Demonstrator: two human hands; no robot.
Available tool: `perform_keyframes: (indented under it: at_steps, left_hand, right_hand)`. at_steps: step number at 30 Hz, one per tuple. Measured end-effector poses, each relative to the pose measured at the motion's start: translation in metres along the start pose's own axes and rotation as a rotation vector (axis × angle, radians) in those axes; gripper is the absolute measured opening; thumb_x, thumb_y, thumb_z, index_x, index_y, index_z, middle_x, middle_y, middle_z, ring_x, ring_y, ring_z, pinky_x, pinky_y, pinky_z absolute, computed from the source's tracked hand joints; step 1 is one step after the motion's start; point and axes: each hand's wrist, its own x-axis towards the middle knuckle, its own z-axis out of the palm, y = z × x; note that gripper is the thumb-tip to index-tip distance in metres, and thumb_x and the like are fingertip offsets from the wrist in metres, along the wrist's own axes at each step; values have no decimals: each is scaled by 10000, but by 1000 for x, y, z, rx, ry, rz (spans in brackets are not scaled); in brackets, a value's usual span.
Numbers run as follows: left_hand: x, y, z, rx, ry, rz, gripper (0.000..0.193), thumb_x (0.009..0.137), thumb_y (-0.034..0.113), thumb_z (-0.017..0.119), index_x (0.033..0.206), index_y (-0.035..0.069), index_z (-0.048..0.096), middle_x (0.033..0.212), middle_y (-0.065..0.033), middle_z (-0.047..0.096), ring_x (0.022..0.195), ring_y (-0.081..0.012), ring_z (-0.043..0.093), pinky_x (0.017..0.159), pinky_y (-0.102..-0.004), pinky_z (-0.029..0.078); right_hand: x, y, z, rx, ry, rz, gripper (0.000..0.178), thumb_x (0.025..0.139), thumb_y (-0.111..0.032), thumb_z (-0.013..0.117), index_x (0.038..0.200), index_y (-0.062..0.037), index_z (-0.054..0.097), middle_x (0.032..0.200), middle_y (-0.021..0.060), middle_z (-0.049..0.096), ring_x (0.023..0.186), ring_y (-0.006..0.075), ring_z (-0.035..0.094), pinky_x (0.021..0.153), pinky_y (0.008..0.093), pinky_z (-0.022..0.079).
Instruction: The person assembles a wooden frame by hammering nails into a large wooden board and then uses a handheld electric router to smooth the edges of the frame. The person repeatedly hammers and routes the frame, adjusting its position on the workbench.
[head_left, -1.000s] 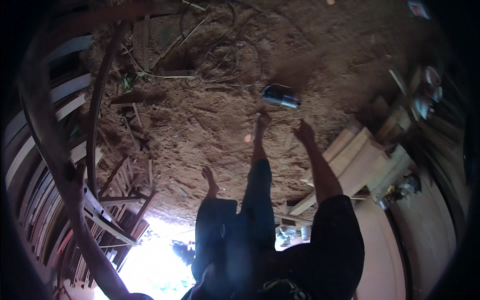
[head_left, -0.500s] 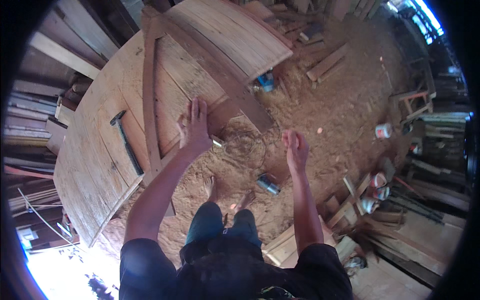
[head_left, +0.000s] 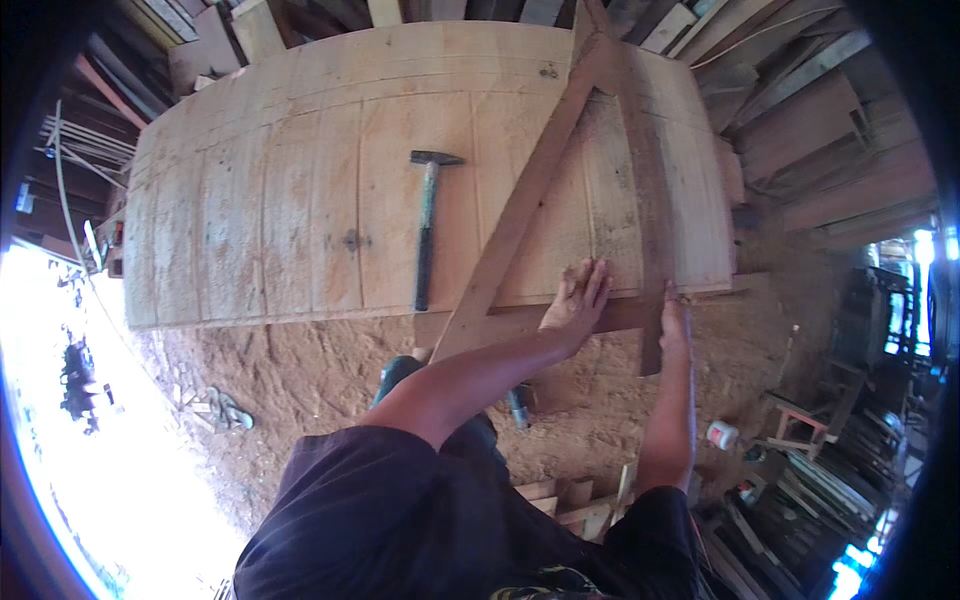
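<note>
A large A-shaped wooden frame point(head_left: 648, 180), like a big square with two legs and a crossbar, lies across a panel of joined planks point(head_left: 310, 190). My left hand point(head_left: 577, 308) rests with fingers stretched over the frame's crossbar and the panel's near edge. Against the outer edge of the frame's right leg is my right hand point(head_left: 677, 322), its fingers drawn together. Whatever it pinches, if anything, is too small to make out. A hammer point(head_left: 426, 230) with a dark grip lies on the panel, left of the frame.
Stacked boards point(head_left: 830, 150) stand beyond the panel and to the right. Sawdust covers the ground point(head_left: 300, 365). A dark cylindrical thing point(head_left: 518, 408) lies near my legs, and a white tub point(head_left: 721, 434) stands at the right. Sandals point(head_left: 230, 410) lie at lower left.
My view has swung left, so the panel and hammer appear further right. My right hand has come from open air to the frame's right leg; my left hand stays by the crossbar.
</note>
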Motion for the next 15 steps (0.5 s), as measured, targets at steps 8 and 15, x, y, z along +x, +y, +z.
perform_keyframes:
  at_steps: [8,15]
  left_hand:
    - [7,0,-38,-109,-114,29,846,969,230,697,1685,35,292,1791,-276,102,1655,-448,168,1263,-676,249]
    - [6,7,-36,-165,-31,1,864,798,258,850,1544,64,461,1727,-224,291,1624,-395,256,1222,-651,326]
  right_hand:
    - [78,59,-46,96,-312,-136,838,1103,-618,503,1644,14,405,1697,145,422,1518,302,434,1251,511,342]
    - [70,25,-71,69,-202,3,821,1099,-593,544,1622,24,411,1625,141,495,1481,291,471,1199,474,423]
